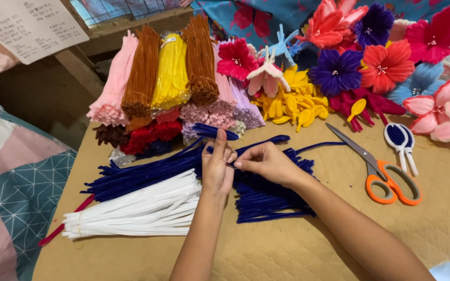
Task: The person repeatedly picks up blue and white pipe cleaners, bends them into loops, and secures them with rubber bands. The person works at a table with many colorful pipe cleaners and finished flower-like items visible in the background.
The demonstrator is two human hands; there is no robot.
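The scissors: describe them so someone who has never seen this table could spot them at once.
On the tan quilted table, look right of the hands, below the row of finished flowers. The scissors lie flat there, shut, blades pointing up-left. Their orange handle loops set them apart from the small blue-and-white loops beside them.

The hands (pixel 240 164) meet at the middle of the surface (pixel 298 250), and every place here is told from them. Under and just behind them lies a heap of loose pipe cleaners (pixel 266 195), which spreads to their left. In front of that spread, left of the hands, lies a tied bundle of pipe cleaners (pixel 136 211). Behind the hands stand upright bundles of pipe cleaners (pixel 170 73), side by side. To the right of the hands lie the scissors (pixel 381 174), with a small looped piece (pixel 399 140) just beyond them. Behind and right of the hands lies a heap of finished flowers (pixel 381 57), with a pile of petals (pixel 292 104) on its left side.
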